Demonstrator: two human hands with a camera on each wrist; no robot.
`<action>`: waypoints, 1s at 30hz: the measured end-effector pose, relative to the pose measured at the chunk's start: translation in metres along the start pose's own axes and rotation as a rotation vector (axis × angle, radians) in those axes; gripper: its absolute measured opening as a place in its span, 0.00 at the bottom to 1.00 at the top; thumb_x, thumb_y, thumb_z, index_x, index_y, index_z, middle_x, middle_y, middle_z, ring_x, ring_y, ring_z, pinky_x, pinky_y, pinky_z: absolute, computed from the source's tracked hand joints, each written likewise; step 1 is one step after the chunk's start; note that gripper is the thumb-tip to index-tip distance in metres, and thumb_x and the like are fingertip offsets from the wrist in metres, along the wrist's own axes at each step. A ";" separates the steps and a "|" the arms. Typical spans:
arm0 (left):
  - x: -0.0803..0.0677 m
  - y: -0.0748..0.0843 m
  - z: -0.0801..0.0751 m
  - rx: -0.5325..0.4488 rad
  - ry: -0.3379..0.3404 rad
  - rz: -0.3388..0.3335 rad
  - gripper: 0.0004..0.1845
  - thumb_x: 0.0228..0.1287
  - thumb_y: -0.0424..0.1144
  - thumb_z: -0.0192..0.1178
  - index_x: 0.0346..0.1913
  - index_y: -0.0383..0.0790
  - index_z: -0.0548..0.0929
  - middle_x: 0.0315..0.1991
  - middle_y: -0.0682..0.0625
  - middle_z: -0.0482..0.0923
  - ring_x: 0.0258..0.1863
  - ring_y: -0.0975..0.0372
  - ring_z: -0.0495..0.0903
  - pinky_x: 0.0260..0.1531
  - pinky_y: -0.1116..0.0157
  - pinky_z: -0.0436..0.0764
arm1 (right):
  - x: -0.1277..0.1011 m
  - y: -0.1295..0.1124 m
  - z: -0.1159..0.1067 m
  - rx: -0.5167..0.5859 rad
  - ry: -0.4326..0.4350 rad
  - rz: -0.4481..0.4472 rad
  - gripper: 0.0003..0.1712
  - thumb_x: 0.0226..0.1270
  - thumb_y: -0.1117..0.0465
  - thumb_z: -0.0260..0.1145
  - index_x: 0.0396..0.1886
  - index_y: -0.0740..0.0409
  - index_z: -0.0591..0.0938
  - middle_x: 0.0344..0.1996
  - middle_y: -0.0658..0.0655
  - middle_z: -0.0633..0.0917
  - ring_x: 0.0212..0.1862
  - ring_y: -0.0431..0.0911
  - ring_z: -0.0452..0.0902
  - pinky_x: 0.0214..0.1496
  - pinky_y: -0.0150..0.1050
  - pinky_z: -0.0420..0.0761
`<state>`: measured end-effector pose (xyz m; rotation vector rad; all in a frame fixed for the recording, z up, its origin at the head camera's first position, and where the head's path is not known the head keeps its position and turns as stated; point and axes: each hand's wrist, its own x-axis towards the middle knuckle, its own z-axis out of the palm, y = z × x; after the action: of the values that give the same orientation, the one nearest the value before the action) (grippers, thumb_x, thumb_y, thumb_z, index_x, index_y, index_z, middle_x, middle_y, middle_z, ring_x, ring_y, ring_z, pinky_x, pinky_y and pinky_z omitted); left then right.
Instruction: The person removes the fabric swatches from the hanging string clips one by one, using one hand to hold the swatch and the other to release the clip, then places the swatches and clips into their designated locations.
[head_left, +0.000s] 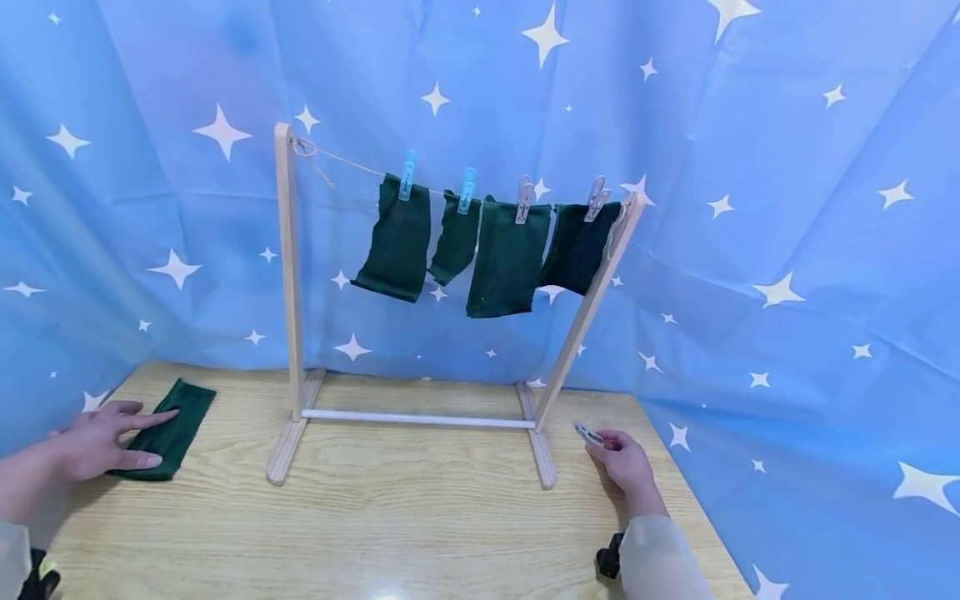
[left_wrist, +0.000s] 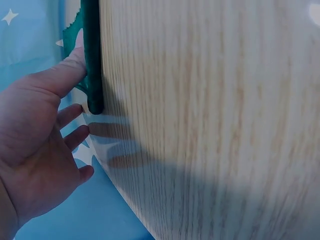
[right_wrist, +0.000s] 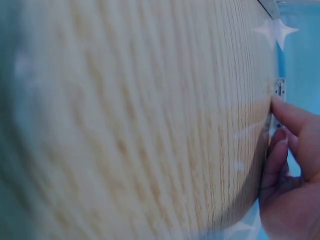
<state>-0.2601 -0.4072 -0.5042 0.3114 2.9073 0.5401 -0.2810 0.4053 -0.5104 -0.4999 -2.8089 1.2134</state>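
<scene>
Green cloth (head_left: 167,431) under flat left hand (head_left: 96,442); right hand (head_left: 624,461) pinches clothespin (head_left: 589,434).

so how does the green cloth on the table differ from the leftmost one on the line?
The cloth on the table lies flat under the left hand; the leftmost hung cloth dangles from the string, held by a blue peg. The table one has no peg on it. Both are dark green and look alike in shape.

Head overview; wrist close-ups along table (head_left: 420,517)
</scene>
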 end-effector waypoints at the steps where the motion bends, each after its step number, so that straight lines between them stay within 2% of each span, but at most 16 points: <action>1: 0.000 -0.002 0.000 -0.011 -0.001 0.002 0.49 0.67 0.57 0.75 0.79 0.27 0.68 0.69 0.10 0.53 0.64 0.07 0.51 0.51 0.10 0.53 | 0.000 0.000 0.000 0.000 0.001 -0.003 0.28 0.81 0.52 0.68 0.71 0.64 0.79 0.60 0.68 0.81 0.57 0.59 0.75 0.56 0.47 0.73; 4: 0.001 -0.008 0.001 -0.037 0.003 0.023 0.48 0.68 0.54 0.75 0.79 0.26 0.68 0.70 0.09 0.52 0.67 0.11 0.49 0.56 0.13 0.51 | 0.000 -0.001 0.000 -0.002 0.004 -0.009 0.28 0.81 0.52 0.68 0.71 0.64 0.79 0.59 0.68 0.82 0.57 0.59 0.76 0.54 0.45 0.73; 6: 0.001 -0.014 0.003 -0.052 0.011 0.037 0.49 0.68 0.53 0.74 0.84 0.35 0.66 0.70 0.09 0.52 0.68 0.12 0.48 0.59 0.15 0.49 | 0.000 0.000 0.000 -0.009 0.006 -0.016 0.28 0.80 0.52 0.68 0.70 0.64 0.80 0.59 0.68 0.82 0.57 0.59 0.76 0.53 0.44 0.73; 11: 0.001 -0.026 0.006 -0.076 0.031 0.052 0.49 0.67 0.52 0.75 0.86 0.41 0.66 0.71 0.10 0.52 0.70 0.13 0.47 0.62 0.18 0.46 | 0.000 0.000 0.000 -0.016 0.006 -0.027 0.29 0.81 0.52 0.68 0.71 0.64 0.79 0.60 0.68 0.82 0.57 0.59 0.76 0.54 0.45 0.73; 13: 0.001 -0.026 0.007 -0.074 0.031 0.048 0.48 0.67 0.52 0.76 0.82 0.33 0.68 0.71 0.10 0.52 0.70 0.13 0.47 0.62 0.18 0.45 | 0.000 -0.002 0.000 -0.017 0.007 -0.026 0.28 0.82 0.52 0.68 0.71 0.65 0.79 0.60 0.69 0.82 0.57 0.60 0.76 0.55 0.46 0.74; 17: 0.000 -0.023 0.007 -0.091 0.018 0.046 0.47 0.68 0.51 0.75 0.79 0.27 0.68 0.71 0.09 0.50 0.70 0.13 0.46 0.62 0.17 0.43 | -0.001 -0.002 0.000 -0.023 0.011 -0.012 0.28 0.82 0.52 0.68 0.71 0.64 0.79 0.60 0.68 0.81 0.57 0.60 0.76 0.56 0.48 0.74; 23: -0.002 -0.019 0.006 -0.116 0.003 0.050 0.46 0.71 0.50 0.73 0.78 0.23 0.66 0.71 0.07 0.48 0.70 0.12 0.43 0.62 0.16 0.39 | -0.001 -0.002 0.000 -0.018 0.013 0.000 0.28 0.81 0.52 0.68 0.71 0.64 0.79 0.59 0.67 0.81 0.56 0.60 0.75 0.55 0.49 0.74; 30: -0.004 -0.014 0.005 -0.099 0.018 0.061 0.46 0.73 0.51 0.72 0.79 0.23 0.65 0.71 0.06 0.49 0.70 0.13 0.44 0.61 0.16 0.40 | 0.001 -0.001 0.001 -0.026 0.017 0.014 0.29 0.81 0.50 0.68 0.73 0.62 0.79 0.61 0.67 0.80 0.58 0.60 0.75 0.59 0.53 0.75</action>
<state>-0.2577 -0.4191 -0.5130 0.3845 2.8839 0.6965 -0.2819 0.4047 -0.5106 -0.5296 -2.8159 1.1704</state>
